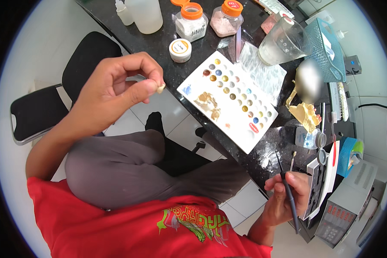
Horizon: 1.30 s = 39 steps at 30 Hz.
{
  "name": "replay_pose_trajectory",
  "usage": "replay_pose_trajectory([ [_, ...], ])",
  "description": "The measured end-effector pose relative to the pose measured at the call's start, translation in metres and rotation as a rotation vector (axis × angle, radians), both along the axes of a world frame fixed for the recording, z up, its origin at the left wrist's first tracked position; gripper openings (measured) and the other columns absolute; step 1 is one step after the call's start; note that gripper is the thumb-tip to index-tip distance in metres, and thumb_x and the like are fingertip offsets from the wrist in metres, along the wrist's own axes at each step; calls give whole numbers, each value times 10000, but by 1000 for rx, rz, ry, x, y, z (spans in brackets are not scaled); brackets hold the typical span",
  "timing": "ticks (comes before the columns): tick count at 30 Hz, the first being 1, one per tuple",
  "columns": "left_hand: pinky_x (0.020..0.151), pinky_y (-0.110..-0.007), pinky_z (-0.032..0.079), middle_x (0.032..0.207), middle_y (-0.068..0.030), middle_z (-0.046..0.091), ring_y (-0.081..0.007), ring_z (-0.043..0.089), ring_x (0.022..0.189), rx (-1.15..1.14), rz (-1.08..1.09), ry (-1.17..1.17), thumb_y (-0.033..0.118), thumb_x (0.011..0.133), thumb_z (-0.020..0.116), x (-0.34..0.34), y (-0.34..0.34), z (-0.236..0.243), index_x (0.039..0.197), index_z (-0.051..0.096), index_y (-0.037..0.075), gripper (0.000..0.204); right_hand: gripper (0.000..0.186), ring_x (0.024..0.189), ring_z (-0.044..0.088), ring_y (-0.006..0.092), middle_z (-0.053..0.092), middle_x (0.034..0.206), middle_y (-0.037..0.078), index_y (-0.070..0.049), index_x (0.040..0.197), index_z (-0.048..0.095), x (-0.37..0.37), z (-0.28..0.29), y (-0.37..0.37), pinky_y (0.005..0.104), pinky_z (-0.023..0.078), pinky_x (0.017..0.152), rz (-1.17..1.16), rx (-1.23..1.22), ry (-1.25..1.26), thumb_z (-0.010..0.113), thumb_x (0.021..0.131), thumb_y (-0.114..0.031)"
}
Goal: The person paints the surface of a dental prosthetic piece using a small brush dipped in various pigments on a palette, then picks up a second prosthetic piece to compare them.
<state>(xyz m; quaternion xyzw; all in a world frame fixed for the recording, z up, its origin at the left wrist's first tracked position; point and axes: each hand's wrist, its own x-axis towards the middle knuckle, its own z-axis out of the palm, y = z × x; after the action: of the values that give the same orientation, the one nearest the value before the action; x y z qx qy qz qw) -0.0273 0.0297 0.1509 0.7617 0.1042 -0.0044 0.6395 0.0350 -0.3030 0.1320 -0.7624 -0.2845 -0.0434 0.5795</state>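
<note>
Raised at the left, over the floor beside the dark worktop, my left hand (pixel 120 86) pinches a small cream, tooth-like piece (pixel 161 88) between thumb and fingertips. My right hand (pixel 284 200) is closed around the dark handle of a slim, fine-tipped brush (pixel 293 210). The brush tip points away from me, near a smear of white powder (pixel 268 160) on the worktop. Between the hands lies a white palette (pixel 238 134) with rows of coloured wells and brown and blue smears.
Orange-lidded jars (pixel 191 26), a small round tub (pixel 180 50) and a translucent bottle (pixel 144 16) stand at the back. A clear cup (pixel 284 43), blue basket (pixel 327 51) and small capped bottle (pixel 306 137) line the right. A black chair (pixel 90 64) stands left.
</note>
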Motion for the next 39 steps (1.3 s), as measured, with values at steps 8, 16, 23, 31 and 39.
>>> replay_pose_trajectory([
  [8, 673, -216, 449, 922, -31, 543, -60, 502, 824, -187, -51, -99, 124, 910, 559, 13, 14, -30, 903, 555, 3, 121, 138, 663, 635, 193, 657, 779, 135, 42, 916, 618, 45, 26, 71, 264, 489, 602, 166, -92, -58, 667, 792, 5],
  [16, 729, -225, 483, 949, -79, 537, -117, 553, 855, -264, -48, -210, 51, 844, 587, 13, 22, -48, 870, 552, 7, 62, 133, 706, 633, 148, 609, 802, 114, 65, 902, 581, 76, 15, 123, 237, 491, 639, 96, -149, -59, 634, 787, 22],
  [23, 645, -209, 463, 922, -106, 563, -101, 553, 754, -169, -13, -406, 48, 795, 636, 14, 19, -70, 828, 572, 8, 82, 130, 777, 614, 136, 589, 864, 112, 69, 926, 560, 76, 7, 123, 229, 487, 707, 61, -197, 10, 611, 811, 37],
  [31, 625, -203, 436, 908, -118, 570, -89, 539, 710, -90, 66, -537, 54, 773, 653, 17, 9, -82, 808, 575, 12, 95, 121, 773, 621, 141, 626, 900, 141, 68, 925, 560, 75, 2, 113, 234, 494, 712, 20, -201, -7, 612, 822, 32],
  [39, 634, -217, 440, 901, -131, 569, -107, 543, 713, -61, 94, -554, 47, 778, 649, 15, 5, -85, 799, 576, 4, 87, 138, 781, 662, 186, 653, 873, 177, 64, 899, 554, 76, -7, 105, 259, 520, 697, 29, -261, -127, 616, 778, 40],
])
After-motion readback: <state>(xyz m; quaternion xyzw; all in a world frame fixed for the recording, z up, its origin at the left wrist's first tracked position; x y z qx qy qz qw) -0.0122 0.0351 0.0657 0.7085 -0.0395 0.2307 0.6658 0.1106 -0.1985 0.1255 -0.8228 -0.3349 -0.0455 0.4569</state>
